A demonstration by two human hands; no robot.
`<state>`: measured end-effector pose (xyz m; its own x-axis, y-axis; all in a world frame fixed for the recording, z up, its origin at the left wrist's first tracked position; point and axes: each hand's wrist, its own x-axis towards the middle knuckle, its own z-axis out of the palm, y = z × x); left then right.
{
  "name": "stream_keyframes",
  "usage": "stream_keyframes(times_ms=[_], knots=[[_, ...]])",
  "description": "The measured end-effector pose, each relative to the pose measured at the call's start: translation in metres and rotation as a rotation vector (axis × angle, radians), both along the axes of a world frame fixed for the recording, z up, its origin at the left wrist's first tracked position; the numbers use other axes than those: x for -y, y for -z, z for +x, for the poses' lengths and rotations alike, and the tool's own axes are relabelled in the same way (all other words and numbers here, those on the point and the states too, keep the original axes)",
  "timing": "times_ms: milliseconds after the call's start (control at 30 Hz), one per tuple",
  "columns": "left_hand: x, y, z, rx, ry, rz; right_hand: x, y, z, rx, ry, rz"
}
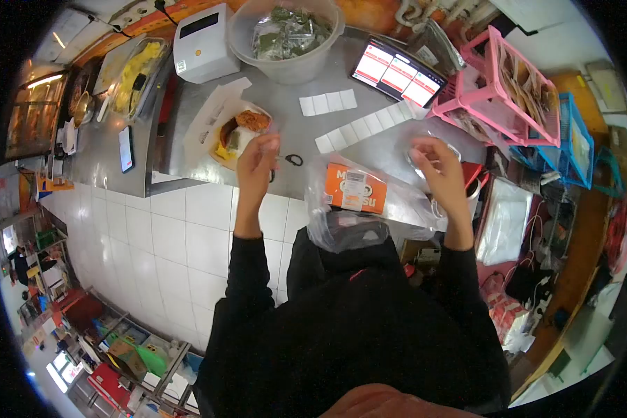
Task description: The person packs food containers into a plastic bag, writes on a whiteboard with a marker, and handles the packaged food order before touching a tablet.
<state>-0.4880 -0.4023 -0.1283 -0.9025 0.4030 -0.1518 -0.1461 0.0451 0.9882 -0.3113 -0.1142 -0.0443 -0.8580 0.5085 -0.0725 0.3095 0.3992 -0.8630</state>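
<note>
My left hand [259, 161] is raised beside an open white takeaway box [203, 129], its fingers curled together. Fried chicken [253, 121], something yellow and a small clear packet lie in the box. A small black loop [294, 159] lies just right of that hand. My right hand [435, 164] is curled at the counter's right side, near a shiny, clear-edged item it partly covers. What either hand holds, if anything, is hidden. Between them, at the front edge, a clear plastic bag [318, 202] holds an orange box [355, 188] with a white printed label.
Blank label strips [369, 125] lie on the metal counter [285, 104]. Behind stand a white label printer [205, 45], a tub [292, 66] of packets and a lit tablet [398, 73]. Pink baskets [498, 104] are at right; a phone [126, 149] lies at left.
</note>
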Motion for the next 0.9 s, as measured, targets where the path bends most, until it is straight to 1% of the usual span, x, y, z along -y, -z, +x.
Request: stream_keyframes(times_ms=[67,133,200,267,300,333,367,400,433,467,500,567,600,633,700,733,833,900], knots=[[-0.023,0.065,-0.025,0.151,-0.115,-0.117,0.009,0.009,-0.026,0.031,-0.074,-0.018],[-0.05,0.13,-0.057,-0.117,-0.041,-0.423,0.028,0.003,-0.04,0.0,-0.143,-0.054],[-0.085,0.149,-0.069,-0.237,-0.13,-0.665,0.044,0.0,-0.046,-0.044,-0.174,-0.048],[-0.1,0.196,-0.083,-0.276,-0.15,-0.697,0.049,0.0,-0.043,-0.033,-0.155,-0.038],[-0.11,0.2,-0.087,-0.297,-0.161,-0.706,0.049,-0.001,-0.041,-0.029,-0.145,-0.026],[-0.117,0.205,-0.091,-0.297,-0.166,-0.631,0.046,-0.004,-0.037,-0.014,-0.138,-0.067],[-0.122,0.201,-0.092,-0.294,-0.167,-0.555,0.041,-0.005,-0.031,0.016,-0.116,-0.117],[-0.129,0.186,-0.088,-0.294,-0.163,-0.48,0.034,-0.003,-0.023,0.045,-0.089,-0.168],[-0.136,0.171,-0.082,-0.535,-0.177,-0.363,0.027,0.002,-0.016,0.068,-0.057,-0.221],[-0.139,0.132,-0.071,-0.775,-0.19,-0.236,0.02,0.013,-0.009,0.047,-0.002,-0.318],[-0.139,0.09,-0.057,-1.01,-0.207,-0.102,0.018,0.009,-0.008,0.015,0.038,-0.396],[-0.132,0.019,-0.014,-1.202,-0.048,0.099,0.026,0.002,-0.012,-0.049,0.113,-0.556],[-0.124,-0.009,0.004,-1.283,0.0,0.139,0.033,-0.009,-0.018,-0.147,0.126,-0.647],[-0.116,-0.029,0.017,-1.367,0.046,0.177,0.038,-0.01,-0.019,-0.206,0.14,-0.673],[-0.107,-0.052,0.028,-1.393,0.093,0.193,0.041,-0.013,-0.018,-0.331,0.155,-0.729],[-0.104,-0.059,0.03,-1.405,0.117,0.198,0.04,-0.017,-0.016,-0.405,0.121,-0.712],[-0.096,-0.076,0.028,-1.444,0.117,0.182,0.043,-0.044,-0.014,-0.372,0.156,-0.746],[-0.091,-0.082,0.03,-1.495,0.126,0.201,0.048,-0.055,-0.013,-0.372,0.166,-0.825]])
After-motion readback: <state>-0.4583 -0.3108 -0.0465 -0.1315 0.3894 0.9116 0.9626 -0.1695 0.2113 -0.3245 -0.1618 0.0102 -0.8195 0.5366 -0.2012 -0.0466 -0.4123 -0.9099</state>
